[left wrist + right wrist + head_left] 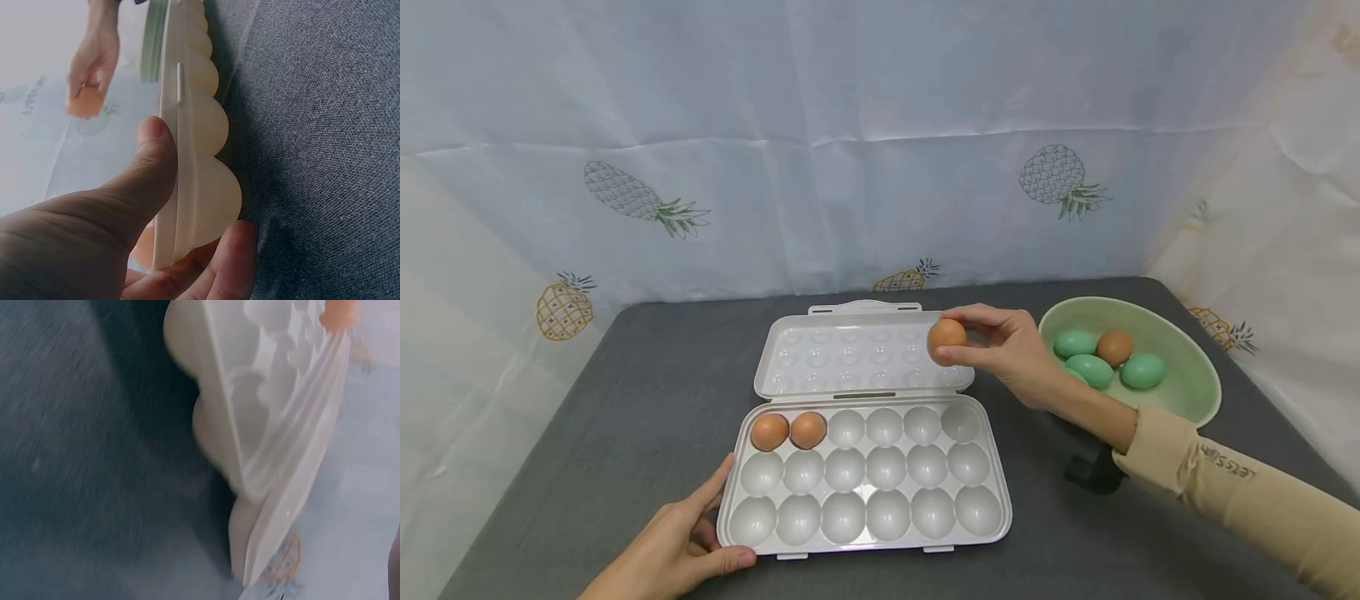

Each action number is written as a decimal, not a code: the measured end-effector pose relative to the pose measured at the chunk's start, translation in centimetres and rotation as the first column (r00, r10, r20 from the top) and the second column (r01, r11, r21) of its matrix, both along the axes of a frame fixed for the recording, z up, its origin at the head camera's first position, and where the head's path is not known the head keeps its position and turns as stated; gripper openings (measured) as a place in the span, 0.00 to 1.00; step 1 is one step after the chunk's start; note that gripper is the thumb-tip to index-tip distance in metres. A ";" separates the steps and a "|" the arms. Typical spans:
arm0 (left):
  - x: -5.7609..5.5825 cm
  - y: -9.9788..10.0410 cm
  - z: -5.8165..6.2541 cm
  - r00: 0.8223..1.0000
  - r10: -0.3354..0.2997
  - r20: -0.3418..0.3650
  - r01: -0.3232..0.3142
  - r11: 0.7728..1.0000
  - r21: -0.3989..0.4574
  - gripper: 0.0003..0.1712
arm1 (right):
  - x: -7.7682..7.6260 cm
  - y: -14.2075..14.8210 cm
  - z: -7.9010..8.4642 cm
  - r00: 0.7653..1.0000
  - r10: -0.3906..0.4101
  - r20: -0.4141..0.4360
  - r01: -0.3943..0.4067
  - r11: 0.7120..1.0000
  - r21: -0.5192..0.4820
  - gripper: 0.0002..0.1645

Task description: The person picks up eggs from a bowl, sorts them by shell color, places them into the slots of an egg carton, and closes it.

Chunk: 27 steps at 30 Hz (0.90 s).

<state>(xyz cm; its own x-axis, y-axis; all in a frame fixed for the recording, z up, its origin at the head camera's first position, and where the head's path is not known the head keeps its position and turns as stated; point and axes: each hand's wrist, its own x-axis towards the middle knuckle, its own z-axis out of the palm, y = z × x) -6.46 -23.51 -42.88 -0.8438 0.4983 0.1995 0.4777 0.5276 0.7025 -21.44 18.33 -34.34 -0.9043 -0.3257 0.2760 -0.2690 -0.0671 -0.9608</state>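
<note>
My right hand (1011, 350) pinches a brown egg (946, 340) between thumb and fingers, held over the right part of the egg box's open lid (767, 367). With my left hand (681, 537) I hold the near left corner of the white egg box (1006, 521); in the left wrist view the thumb (156, 150) lies along its rim and the fingers (237, 256) reach round the side. Two brown eggs, one in the far left cup (769, 432) and one beside it (808, 430), sit in the back row. The other cups hold nothing.
On the right stands a light green bowl (1195, 375) holding several green eggs (1143, 371) and one brown egg (1115, 347). A small black object (1096, 472) shows under the right sleeve. The dark grey tabletop (625, 400) meets a pineapple-print curtain (820, 208) behind.
</note>
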 end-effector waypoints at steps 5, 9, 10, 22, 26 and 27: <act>0.0 0.0 -0.1 1.000 0.001 0.003 -0.001 1.000 -0.002 0.61 | 0.6 -2.6 -0.8 0.998 0.046 0.043 -0.045 0.999 -0.004 0.28; -0.1 0.1 0.0 1.000 -0.008 0.022 0.008 1.000 0.007 0.61 | 0.9 -4.2 -1.5 0.994 0.075 0.077 -0.078 0.996 0.034 0.30; -0.1 0.1 0.0 1.000 -0.009 0.026 0.008 1.000 0.007 0.61 | 1.0 -4.5 -1.6 0.994 0.084 0.075 -0.088 0.995 0.043 0.30; 0.0 0.3 -0.3 1.000 0.000 -0.006 0.000 1.000 0.015 0.61 | 1.8 -7.1 -3.8 0.982 0.170 0.080 -0.181 0.970 0.162 0.29; 0.0 0.2 -0.2 1.000 0.003 -0.018 -0.003 1.000 0.016 0.61 | 2.0 -7.4 -4.0 0.981 0.175 0.085 -0.190 0.960 0.207 0.26; 0.0 0.2 -0.3 1.000 -0.002 -0.020 0.002 1.000 0.015 0.61 | 2.1 -7.5 -4.1 0.979 0.180 0.093 -0.196 0.957 0.213 0.26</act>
<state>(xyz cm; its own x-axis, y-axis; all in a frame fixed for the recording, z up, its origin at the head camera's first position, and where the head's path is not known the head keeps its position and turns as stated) -6.48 -23.29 -43.15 -0.8386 0.4964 0.2243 0.4928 0.5159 0.7007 -19.30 10.83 -38.40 -0.8355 -0.5373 0.1151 -0.2015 0.1048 -0.9739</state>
